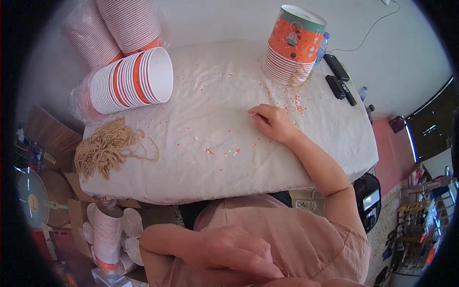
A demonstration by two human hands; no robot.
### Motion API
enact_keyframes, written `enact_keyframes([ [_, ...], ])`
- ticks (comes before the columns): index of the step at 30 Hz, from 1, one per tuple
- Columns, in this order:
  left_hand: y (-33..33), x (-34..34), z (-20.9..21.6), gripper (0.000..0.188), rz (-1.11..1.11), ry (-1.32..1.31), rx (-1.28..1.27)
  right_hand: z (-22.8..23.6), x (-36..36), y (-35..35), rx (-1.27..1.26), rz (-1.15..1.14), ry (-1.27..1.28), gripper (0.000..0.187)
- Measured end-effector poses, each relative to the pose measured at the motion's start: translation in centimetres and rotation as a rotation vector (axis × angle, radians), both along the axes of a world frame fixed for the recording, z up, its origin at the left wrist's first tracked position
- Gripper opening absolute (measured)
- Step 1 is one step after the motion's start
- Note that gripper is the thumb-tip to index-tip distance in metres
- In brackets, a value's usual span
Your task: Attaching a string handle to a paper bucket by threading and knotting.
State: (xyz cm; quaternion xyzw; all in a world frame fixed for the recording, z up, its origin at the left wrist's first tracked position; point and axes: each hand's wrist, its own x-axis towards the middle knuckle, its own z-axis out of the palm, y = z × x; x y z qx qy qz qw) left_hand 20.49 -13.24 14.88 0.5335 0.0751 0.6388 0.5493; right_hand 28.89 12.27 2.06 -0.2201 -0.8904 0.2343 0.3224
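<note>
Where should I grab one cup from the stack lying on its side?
Probably by the rim of the end cup, coming from the right: its wide open mouth faces that way, while plastic wrap surrounds the stack's left end.

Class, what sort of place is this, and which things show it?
Probably a workroom, perhaps in a home: stacked buckets, a heap of tan string, and a covered table strewn with orange and white bits.

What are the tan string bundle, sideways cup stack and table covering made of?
Tan string bundle: matte fibre, perhaps cotton or jute, judging by loose strands. Sideways cup stack: probably smooth paperboard, given rounded rims. Table covering: likely plastic film, slightly shiny, wrinkled.
</note>
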Motion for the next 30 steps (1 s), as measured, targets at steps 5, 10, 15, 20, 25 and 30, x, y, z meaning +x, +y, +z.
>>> enact_keyframes([
  [5,-2.8,7.6,1.0,0.016,0.359,-0.504,-0.197,-0.3,0.3,0.0,0.009,-0.014,-0.006,0.017],
  [10,-2.6,-4.7,2.4,0.021,0.188,0.066,-0.085,-0.2,-0.1,-0.1,0.04,0.001,-0.016,0.016],
  [15,-3.1,-4.5,2.6,0.03,0.288,-0.178,-0.157,0.8,-1.3,-0.6,0.087,0.083,-0.061,0.016],
  [20,-3.6,-3.4,2.8,0.043,0.418,-0.489,-0.229,3.3,-4.9,-0.7,0.139,0.163,-0.084,0.016],
  [25,-3.8,-1.7,2.9,0.056,0.461,-0.81,-0.284,4.7,-12.5,-0.2,0.14,0.225,-0.045,0.017],
  [30,-4.0,-5.5,0.6,0.033,0.397,-0.434,-0.116,4.5,-21.1,-0.5,-0.042,0.222,0.018,0.024],
])
